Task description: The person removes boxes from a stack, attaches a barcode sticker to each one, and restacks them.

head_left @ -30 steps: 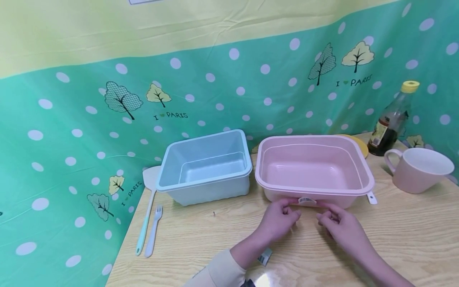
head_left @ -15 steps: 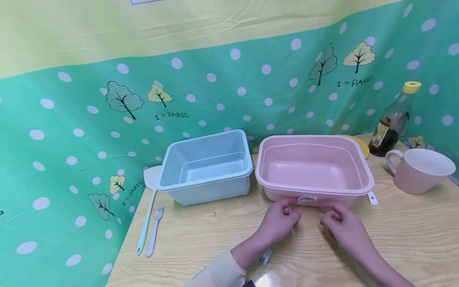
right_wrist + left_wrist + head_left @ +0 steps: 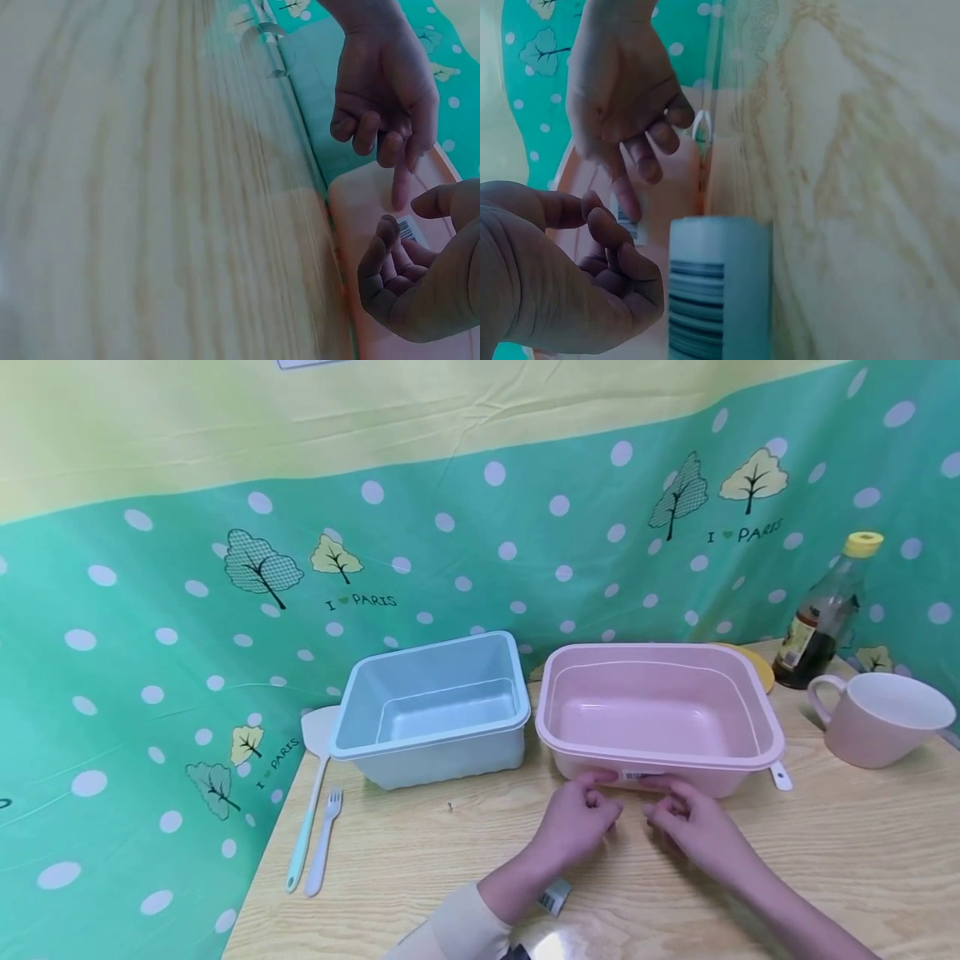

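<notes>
hands apart, clamped on nothing: left hand (image 3: 576,822) and right hand (image 3: 696,835) each stretch an index finger to or just beside one end of a white label (image 3: 634,775) on the front wall of the pink basin (image 3: 660,757), which stands on the wooden table (image 3: 427,852). fingertips set so probably press the strip flat; its bars show, but any print is too small to read. a second barcode tag (image 3: 555,897) shows by the beige sleeve (image 3: 461,927). just left of the pink basin is the blue basin (image 3: 442,767), then a spatula (image 3: 303,837) and fork (image 3: 322,847) side by side. to the right, a pink mug (image 3: 870,722) and a yellow-capped bottle (image 3: 817,622), its label illegible. the cloth (image 3: 450,560) behind reads "i paris", a heart between.
</notes>
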